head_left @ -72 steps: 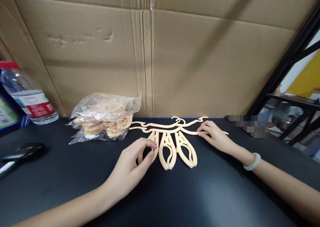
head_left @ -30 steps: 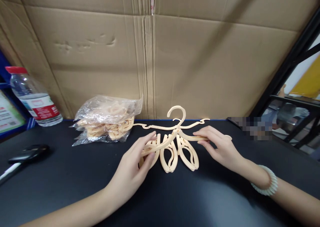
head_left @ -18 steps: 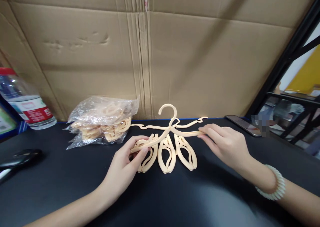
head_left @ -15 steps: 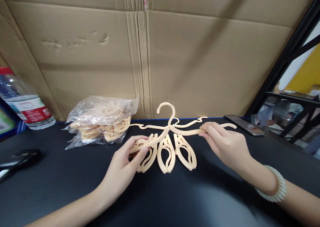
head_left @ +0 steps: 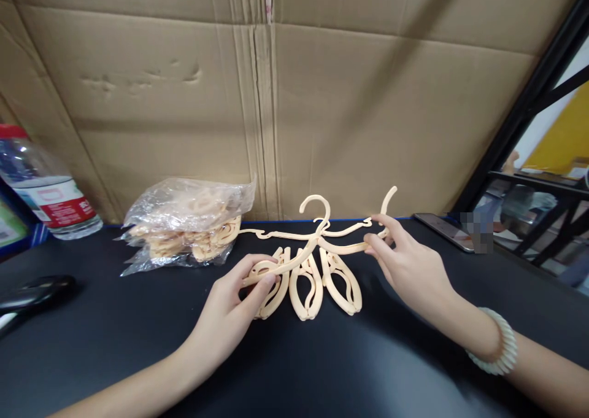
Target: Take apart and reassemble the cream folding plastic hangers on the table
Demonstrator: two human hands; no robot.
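A cream folding hanger is held between my two hands, its hook pointing up and away. My left hand pinches its left arm between thumb and fingers. The fingers of my right hand are closed on the right arm near its hinged end, whose tip sticks up above them. Behind it, a second unfolded hanger lies on the table, partly covered by the held one. Three folded hangers lie side by side just below; the leftmost is partly hidden by my left hand.
A clear plastic bag of folded hangers sits at the back left. Farther left are a water bottle and a black mouse. A phone lies at the back right. Cardboard walls off the far edge of the black table.
The end piece of the held hanger's right arm has swung from sideways to upward at my right hand. The hook has shifted slightly right. My left hand has barely moved.
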